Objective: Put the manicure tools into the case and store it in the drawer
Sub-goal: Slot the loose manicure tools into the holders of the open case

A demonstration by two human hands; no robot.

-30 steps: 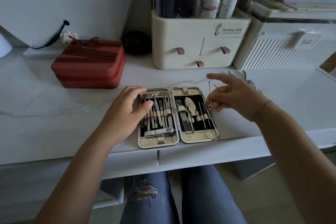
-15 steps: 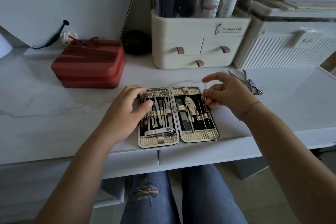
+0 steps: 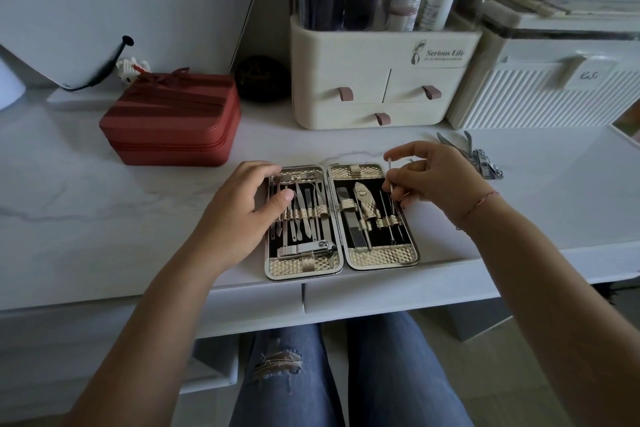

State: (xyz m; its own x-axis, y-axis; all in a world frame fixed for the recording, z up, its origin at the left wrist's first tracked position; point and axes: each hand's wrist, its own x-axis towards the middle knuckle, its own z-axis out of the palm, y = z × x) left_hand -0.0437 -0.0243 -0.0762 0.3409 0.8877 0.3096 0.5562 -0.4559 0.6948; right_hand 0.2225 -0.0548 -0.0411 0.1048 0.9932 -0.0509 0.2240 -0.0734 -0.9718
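Observation:
The gold manicure case (image 3: 381, 258) lies open flat at the desk's front edge, several metal tools strapped in both halves. My left hand (image 3: 239, 215) rests on the case's left edge, thumb on the tools. My right hand (image 3: 434, 177) pinches a thin metal pick (image 3: 389, 172) upright over the top right corner of the case's right half. Loose clippers and nippers (image 3: 479, 159) lie on the desk just right of that hand. Two closed drawer fronts (image 3: 381, 295) run under the desk edge.
A red zip box (image 3: 173, 121) sits at the back left. A cream organiser (image 3: 377, 80) with bottles stands behind the case, a white ribbed box (image 3: 547, 94) to its right. A dark round object (image 3: 261, 78) sits by the wall. My knees are below the desk.
My right hand drew in from the right toward the case and now holds the thin pick upright over its right half. My left hand stayed put.

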